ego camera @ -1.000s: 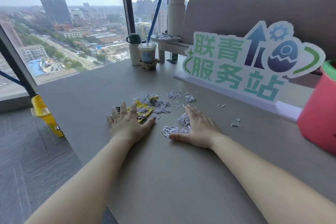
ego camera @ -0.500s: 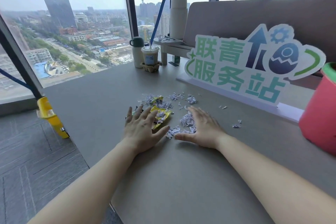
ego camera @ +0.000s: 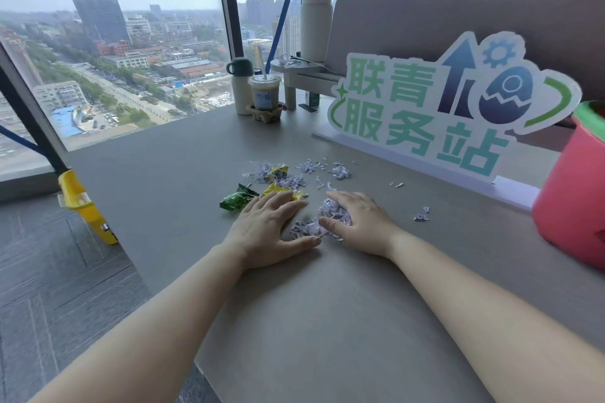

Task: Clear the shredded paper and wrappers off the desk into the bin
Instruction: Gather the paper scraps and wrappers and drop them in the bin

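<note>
Left hand and right hand have slid together, baring a green wrapper!
Left flat on the yellow wrapper, right relaxed against shreds on the desk; bin well right.
</note>
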A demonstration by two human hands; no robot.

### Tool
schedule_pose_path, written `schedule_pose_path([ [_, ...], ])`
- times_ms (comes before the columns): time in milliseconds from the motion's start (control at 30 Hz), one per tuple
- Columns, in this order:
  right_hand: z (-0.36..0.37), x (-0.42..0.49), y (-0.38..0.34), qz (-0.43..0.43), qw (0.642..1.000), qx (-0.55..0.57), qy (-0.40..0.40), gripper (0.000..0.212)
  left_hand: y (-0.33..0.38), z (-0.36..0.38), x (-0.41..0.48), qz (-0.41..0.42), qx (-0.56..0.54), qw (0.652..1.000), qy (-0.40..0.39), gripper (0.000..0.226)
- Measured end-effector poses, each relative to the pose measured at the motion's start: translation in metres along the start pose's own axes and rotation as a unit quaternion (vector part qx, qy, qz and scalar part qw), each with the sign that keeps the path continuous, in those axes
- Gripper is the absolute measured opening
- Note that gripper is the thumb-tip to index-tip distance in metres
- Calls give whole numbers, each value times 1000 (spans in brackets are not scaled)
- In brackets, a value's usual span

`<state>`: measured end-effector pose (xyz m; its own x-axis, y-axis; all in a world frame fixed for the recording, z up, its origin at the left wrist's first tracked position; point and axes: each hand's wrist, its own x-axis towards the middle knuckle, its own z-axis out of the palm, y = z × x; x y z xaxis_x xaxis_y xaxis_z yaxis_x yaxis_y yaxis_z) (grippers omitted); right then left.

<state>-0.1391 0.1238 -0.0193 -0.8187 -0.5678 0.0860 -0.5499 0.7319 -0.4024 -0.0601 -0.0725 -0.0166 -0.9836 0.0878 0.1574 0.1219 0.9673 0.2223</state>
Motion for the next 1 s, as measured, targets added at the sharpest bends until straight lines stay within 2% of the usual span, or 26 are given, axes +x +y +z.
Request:
schedule_pose_path([
  [167, -2, 0, 3, 2, 1000, 1, 6, 63, 9, 4, 3, -11, -19, 999, 26, 77],
  [267, -4, 0, 7, -15, 1000, -14, -7, 68, 12, 9, 7, -17, -35, 999, 31, 62],
  [467, -2, 2, 13, -17, 999, -30, -1, 80, 16, 14, 16, -10, -48, 998, 38, 53],
  [667, -3, -3, 10, -29, 998, 8, 49, 41, 21, 14, 17, -3, -65, 996, 65, 45],
  [833, -5, -8, 5, -30, 997, 34, 58, 34, 23, 16, 18, -9, -94, 991, 93, 41],
  [1000, -6, -12, 3, -40, 995, 49, 75, 17, 23, 18, 19, -4, -112, 988, 106, 28],
])
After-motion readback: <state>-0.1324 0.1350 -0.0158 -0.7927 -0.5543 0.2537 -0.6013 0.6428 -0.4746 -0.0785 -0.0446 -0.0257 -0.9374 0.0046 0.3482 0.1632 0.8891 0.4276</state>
